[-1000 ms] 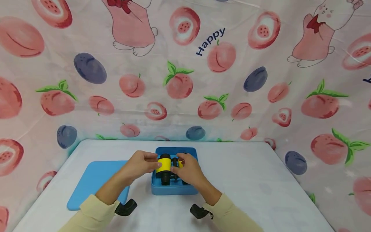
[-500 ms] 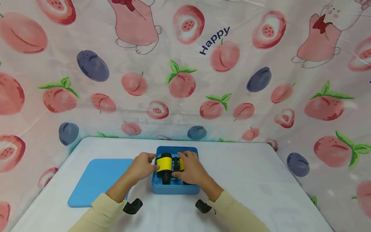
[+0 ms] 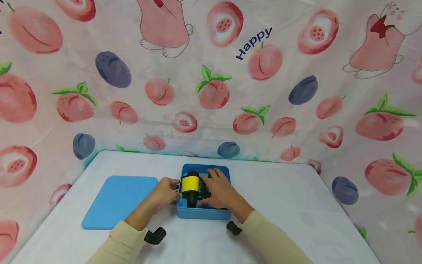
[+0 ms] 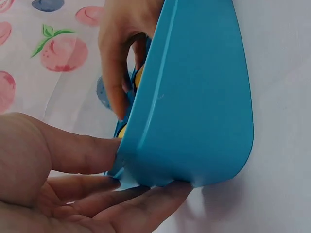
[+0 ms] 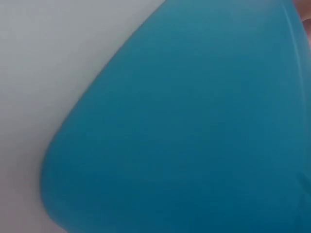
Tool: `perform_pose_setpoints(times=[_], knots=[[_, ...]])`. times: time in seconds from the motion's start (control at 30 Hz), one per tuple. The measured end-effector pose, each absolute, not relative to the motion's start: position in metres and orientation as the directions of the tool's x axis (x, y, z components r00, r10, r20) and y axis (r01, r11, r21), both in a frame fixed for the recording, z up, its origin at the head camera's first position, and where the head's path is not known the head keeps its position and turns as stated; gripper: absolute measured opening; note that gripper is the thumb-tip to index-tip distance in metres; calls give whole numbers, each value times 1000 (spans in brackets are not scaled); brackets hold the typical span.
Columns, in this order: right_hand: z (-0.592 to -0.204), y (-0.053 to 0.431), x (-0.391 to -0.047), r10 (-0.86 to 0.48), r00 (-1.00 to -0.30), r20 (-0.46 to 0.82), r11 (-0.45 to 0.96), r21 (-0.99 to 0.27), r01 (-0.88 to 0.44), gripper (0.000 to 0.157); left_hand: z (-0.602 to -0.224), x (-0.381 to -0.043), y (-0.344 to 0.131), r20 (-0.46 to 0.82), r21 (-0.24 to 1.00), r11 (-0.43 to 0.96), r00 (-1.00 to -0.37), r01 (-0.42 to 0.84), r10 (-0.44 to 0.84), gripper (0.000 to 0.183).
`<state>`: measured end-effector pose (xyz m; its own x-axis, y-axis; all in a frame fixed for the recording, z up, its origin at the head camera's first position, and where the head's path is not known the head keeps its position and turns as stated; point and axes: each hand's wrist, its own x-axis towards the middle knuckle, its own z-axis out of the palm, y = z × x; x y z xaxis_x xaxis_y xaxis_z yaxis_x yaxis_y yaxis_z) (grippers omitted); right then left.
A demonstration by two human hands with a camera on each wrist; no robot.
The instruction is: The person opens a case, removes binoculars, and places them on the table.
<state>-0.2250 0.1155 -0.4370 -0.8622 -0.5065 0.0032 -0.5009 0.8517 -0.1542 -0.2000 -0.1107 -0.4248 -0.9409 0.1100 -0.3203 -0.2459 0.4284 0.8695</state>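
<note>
Black-and-yellow binoculars [image 3: 190, 183] lie inside an open blue box [image 3: 203, 213] in the head view. My left hand [image 3: 165, 192] is at the box's left side. The left wrist view shows its thumb [image 4: 77, 153] at the rim and the other fingers against the outer wall, holding the box [image 4: 199, 97]. My right hand [image 3: 221, 189] arches over the right barrel, thumb on the near side and fingers spread toward the far side, gripping it. That hand hides most of this barrel. The box wall [image 5: 184, 131] fills nearly the whole right wrist view.
A flat blue lid [image 3: 120, 201] lies on the white table [image 3: 283, 212] left of the box. Behind the table hangs a fruit-patterned cloth [image 3: 184, 88]. Black wrist mounts [image 3: 155, 235] stick out below both forearms.
My left hand has shifted from the binoculars' left barrel to the box's side. The right hand's fingers have spread over the right barrel. The whole head view has shifted slightly.
</note>
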Motion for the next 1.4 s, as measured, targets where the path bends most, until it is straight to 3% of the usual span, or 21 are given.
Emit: perform_pose_setpoints(times=[0.63, 1.4], knots=[[-443, 108, -234, -532, -847, -23, 847, -14, -531, 103, -428, -200, -111, -311, 865, 444, -944, -233, 111, 58], [-446, 111, -239, -529, -848, 0, 844, -101, -527, 101, -429, -200, -111, -322, 872, 419, -942, -254, 98, 59]])
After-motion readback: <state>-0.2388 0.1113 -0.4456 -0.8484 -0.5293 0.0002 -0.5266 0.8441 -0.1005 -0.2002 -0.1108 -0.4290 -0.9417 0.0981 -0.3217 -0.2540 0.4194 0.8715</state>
